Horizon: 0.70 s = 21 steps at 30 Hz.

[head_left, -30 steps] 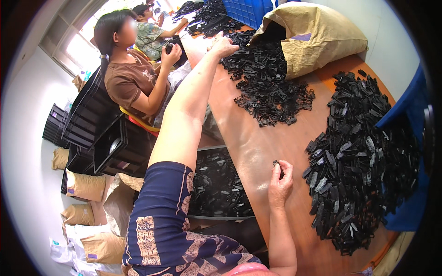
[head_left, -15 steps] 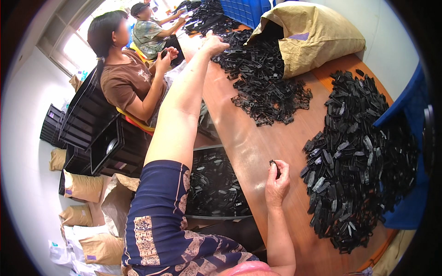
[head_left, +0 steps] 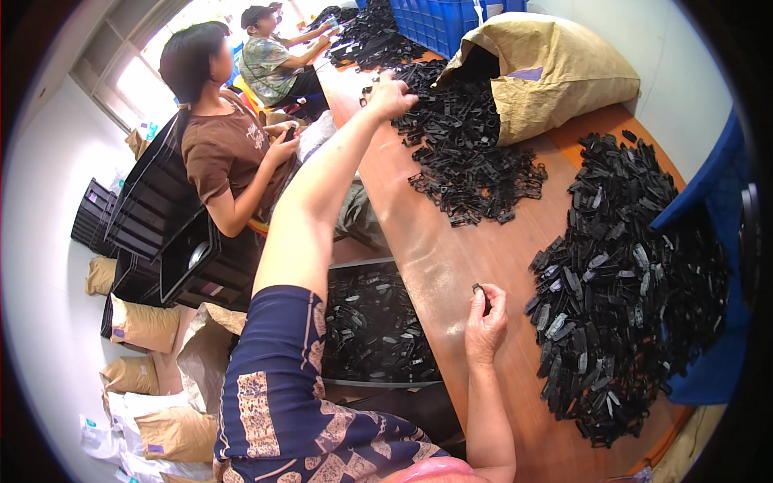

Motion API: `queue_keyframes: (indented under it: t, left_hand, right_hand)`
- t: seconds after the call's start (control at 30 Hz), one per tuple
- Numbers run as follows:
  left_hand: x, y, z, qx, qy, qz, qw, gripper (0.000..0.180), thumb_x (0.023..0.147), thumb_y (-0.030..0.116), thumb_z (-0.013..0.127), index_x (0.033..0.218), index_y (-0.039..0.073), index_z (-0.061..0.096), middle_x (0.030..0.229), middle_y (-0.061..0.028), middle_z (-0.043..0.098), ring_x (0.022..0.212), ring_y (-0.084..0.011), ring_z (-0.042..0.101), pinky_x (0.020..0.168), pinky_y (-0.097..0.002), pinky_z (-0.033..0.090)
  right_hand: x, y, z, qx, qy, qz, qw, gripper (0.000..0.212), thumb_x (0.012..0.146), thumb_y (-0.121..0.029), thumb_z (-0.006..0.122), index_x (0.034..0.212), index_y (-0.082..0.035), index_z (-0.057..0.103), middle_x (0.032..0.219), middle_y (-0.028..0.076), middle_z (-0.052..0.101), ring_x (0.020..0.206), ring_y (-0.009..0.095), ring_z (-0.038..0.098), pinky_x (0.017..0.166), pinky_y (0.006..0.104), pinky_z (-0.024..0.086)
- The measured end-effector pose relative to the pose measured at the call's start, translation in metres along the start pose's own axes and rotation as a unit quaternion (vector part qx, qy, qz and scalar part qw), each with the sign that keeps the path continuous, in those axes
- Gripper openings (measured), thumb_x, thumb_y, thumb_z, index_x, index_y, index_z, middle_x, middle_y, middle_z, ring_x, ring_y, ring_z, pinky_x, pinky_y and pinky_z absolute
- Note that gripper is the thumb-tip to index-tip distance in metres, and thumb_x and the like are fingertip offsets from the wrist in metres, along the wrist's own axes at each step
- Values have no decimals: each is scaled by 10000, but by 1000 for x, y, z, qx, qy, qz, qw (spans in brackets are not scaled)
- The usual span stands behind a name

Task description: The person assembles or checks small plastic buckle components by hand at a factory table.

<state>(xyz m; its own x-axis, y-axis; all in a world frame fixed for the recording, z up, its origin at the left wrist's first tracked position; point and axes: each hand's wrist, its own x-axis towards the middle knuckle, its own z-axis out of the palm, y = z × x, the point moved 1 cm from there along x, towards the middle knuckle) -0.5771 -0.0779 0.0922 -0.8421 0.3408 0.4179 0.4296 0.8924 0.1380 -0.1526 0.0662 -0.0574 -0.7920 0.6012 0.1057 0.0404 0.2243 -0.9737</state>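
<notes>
My left hand (head_left: 391, 100) reaches far forward over the near-left edge of a pile of black open-frame plastic parts (head_left: 467, 173). Its fingers are bent, and a small black frame part (head_left: 366, 93) shows beside them, seemingly in their grip. Close to me, above the wooden table (head_left: 451, 266), my right hand (head_left: 485, 330) pinches a small dark plastic piece (head_left: 478, 288) upright between thumb and fingers. To the right of that hand spreads a large heap of longer black plastic pieces (head_left: 612, 290).
A tan sack (head_left: 572, 76) lies open behind the frame parts. Blue crates (head_left: 427, 24) stand at the back, blue sheeting (head_left: 708, 193) at right. Below the table's left edge sits a bin of black parts (head_left: 374, 322). Two people sit at left, one with a part in hand (head_left: 282, 145).
My left hand has come slightly nearer and to the right, and a black part now shows at its fingers. The right hand stays put. The nearer person's hands have lowered.
</notes>
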Motion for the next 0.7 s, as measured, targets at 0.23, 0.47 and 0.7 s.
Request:
queue_keyframes:
  t: [0.23, 0.47, 0.7]
  left_hand:
    - [-176, 97, 30, -280, 18, 201, 939, 205, 804, 154, 684, 951, 30, 615, 926, -120, 555, 819, -262, 594, 697, -367, 494]
    - [-269, 126, 45, -367, -87, 166, 911, 217, 835, 121, 652, 1019, 27, 584, 859, -133, 518, 721, -275, 587, 644, -350, 481]
    - [-275, 130, 57, -389, -55, 125, 911, 213, 834, 142, 645, 983, 6, 577, 863, -163, 549, 786, -340, 590, 684, -388, 479]
  right_hand:
    - [1, 8, -6, -18, 11, -17, 1000, 152, 896, -158, 595, 1014, -64, 591, 930, 100, 682, 849, 283, 635, 733, 387, 495]
    - [1, 5, -2, 5, 6, -16, 1000, 148, 907, -154, 584, 1016, -54, 591, 927, 114, 675, 846, 281, 637, 731, 387, 496]
    - [-1, 5, -4, 9, 6, -19, 1000, 126, 925, -107, 564, 1019, -24, 570, 883, 79, 642, 776, 189, 611, 698, 306, 488]
